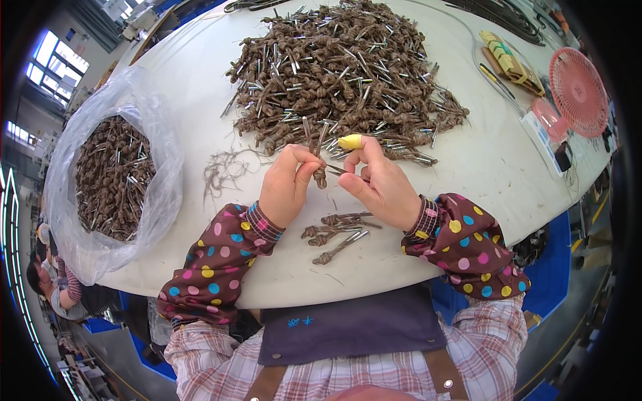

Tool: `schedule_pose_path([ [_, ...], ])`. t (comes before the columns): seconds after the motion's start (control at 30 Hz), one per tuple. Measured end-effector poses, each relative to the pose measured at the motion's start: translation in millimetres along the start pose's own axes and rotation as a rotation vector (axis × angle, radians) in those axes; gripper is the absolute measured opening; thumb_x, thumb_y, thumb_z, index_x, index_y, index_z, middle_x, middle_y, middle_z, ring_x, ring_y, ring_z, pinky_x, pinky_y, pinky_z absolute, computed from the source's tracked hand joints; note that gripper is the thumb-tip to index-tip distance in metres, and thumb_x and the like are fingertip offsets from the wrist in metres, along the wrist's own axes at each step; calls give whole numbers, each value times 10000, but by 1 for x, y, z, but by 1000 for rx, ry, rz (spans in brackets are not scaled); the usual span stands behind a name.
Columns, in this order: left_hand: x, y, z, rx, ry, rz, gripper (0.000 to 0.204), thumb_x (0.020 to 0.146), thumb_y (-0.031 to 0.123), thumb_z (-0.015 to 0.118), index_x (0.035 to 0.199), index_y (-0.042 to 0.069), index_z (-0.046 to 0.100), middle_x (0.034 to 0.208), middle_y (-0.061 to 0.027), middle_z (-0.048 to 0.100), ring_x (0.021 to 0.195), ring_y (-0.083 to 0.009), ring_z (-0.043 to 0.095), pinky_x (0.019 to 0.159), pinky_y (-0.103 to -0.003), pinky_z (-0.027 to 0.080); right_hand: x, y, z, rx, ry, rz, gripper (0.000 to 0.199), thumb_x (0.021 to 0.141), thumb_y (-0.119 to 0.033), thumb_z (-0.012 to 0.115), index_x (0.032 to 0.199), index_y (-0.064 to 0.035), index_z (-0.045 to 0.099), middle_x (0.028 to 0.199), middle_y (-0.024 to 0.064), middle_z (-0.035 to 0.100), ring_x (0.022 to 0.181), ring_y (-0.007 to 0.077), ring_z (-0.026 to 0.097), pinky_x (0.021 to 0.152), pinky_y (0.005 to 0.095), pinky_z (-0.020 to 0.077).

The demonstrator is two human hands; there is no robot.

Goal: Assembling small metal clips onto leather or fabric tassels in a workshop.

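Note:
Between thumb and fingertips, my left hand (pixel 286 184) pinches a knotted brown cord (pixel 321 178); its knot hangs down and its two metal-tipped ends point up. My right hand (pixel 384 187) is closed round a small dark pointed tool (pixel 338 170), mostly hidden in the palm, whose tip is close to the knot. A yellow cover (pixel 350 142) wraps one finger of that hand. Several similar knotted cords (pixel 342 244) lie on the table just below my hands. Beyond them rises a large pile of knotted cords (pixel 334 73) with silvery tips.
A clear plastic bag (pixel 164 194) full of knotted cords stands at the left. Loose thread scraps (pixel 231 170) lie beside my left hand. On the right are a pink fan (pixel 578 90), a white power strip (pixel 543 142) and a yellow-and-brown bundle (pixel 511 63) on the white table (pixel 428 267).

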State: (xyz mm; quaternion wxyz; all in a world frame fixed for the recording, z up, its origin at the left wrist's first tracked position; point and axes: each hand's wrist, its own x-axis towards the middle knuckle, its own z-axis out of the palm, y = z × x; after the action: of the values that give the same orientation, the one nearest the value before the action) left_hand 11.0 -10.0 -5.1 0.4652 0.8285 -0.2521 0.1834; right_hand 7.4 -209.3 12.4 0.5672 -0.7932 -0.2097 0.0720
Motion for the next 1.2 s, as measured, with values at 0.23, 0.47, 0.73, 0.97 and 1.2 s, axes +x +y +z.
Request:
schedule_pose_path([
  [0.23,0,2,3,-27,-41,6,43,881,56,573,903,31,547,846,-114,570,774,-278,568,690,-324,463,1,-2,-10,-280,81,-238,317,865,-352,609,869,-49,515,757,100,564,667,271,596,569,344,458],
  [0.47,1,2,4,30,-71,86,52,854,41,593,880,31,549,848,-103,575,794,-278,558,703,-339,457,2,-1,-9,-451,99,-335,231,825,-235,670,792,-36,555,717,71,536,585,224,552,518,299,437],
  [0.73,1,-1,4,27,-130,101,77,830,34,612,871,32,548,838,-99,577,800,-283,552,720,-349,451,1,0,-8,-511,80,-321,242,840,-301,623,780,-82,538,741,59,552,628,265,575,534,367,444],
  [0.97,-2,6,2,-43,-141,34,41,871,56,577,880,32,545,843,-100,577,795,-272,561,710,-329,456,4,3,-11,-318,14,-260,215,813,-216,695,799,-38,575,716,36,572,589,140,569,518,256,445],
  [1.2,0,3,2,-143,-271,6,49,877,82,576,892,47,545,839,-98,576,808,-280,566,726,-335,465,17,17,-10,357,112,-76,297,828,-240,695,990,-10,601,706,-3,569,639,28,513,544,221,417],
])
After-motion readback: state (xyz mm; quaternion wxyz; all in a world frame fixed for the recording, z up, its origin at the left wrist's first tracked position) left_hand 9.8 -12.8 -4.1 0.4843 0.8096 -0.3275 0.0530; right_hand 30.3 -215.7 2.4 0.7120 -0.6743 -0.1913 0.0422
